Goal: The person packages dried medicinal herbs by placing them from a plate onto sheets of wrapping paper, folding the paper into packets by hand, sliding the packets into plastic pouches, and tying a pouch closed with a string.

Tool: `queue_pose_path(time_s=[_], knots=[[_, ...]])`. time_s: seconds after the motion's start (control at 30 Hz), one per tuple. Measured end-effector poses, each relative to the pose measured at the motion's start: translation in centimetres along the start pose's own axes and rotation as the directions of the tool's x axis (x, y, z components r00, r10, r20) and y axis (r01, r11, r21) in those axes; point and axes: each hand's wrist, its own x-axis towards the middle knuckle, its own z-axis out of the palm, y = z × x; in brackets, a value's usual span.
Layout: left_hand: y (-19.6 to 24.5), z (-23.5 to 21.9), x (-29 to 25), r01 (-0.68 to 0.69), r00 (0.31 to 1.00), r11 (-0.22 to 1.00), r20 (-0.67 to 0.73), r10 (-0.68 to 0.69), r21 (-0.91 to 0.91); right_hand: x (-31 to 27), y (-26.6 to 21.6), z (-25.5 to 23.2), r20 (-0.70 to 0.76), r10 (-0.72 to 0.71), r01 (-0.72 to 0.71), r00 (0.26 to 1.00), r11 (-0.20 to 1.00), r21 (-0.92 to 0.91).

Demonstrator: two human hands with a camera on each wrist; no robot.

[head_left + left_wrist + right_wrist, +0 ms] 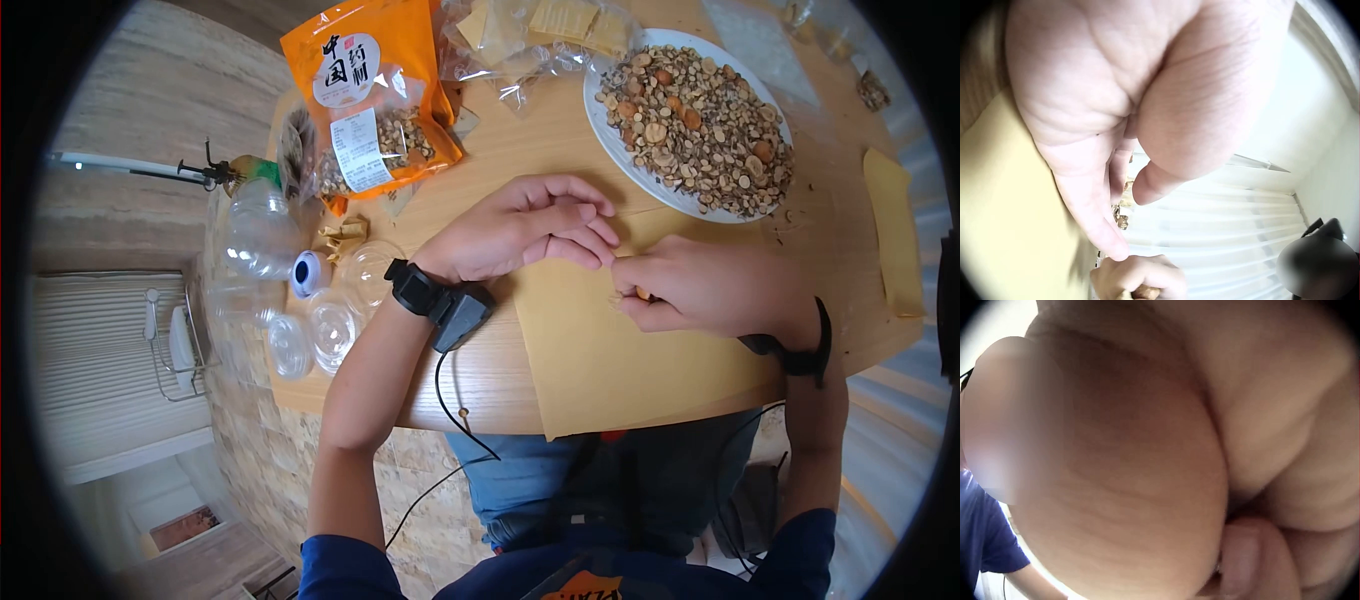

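Observation:
My right hand (705,285) is curled above a tan paper sheet (640,380), holding small brown dried herb pieces (1145,292) between thumb and fingers. Most of them are hidden in the grip. Beside it, the left hand (545,228) has loosely bent fingers and holds nothing, its fingertips close to the right hand's knuckles. Beyond both hands, a white plate (604,135) bears a heap of mixed dried herbs (700,130) with several orange-brown rounds. In the right wrist view the palm and thumb fill most of the picture.
An orange printed bag (425,60) of dried herbs stands at the back left. Clear plastic bags (560,20) with tan packets lie behind. Clear plastic lids (333,330) and a white roll (310,272) sit left. Folded tan paper (890,230) lies at the right edge.

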Motion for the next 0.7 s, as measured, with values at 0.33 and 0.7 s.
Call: queue_pose_path(time_s=[0.33,0.7], knots=[[0.1,0.0,0.0,-0.006,1.0,1.0,0.001,0.006,-0.01,0.3,-0.9,0.2,0.058,0.084,-0.078,0.995,0.993,-0.09],[-0.1,-0.3,0.0,-0.009,1.0,0.999,-0.008,0.009,-0.052,0.9,-0.9,0.5,0.022,0.116,-0.115,0.993,0.993,-0.034]])
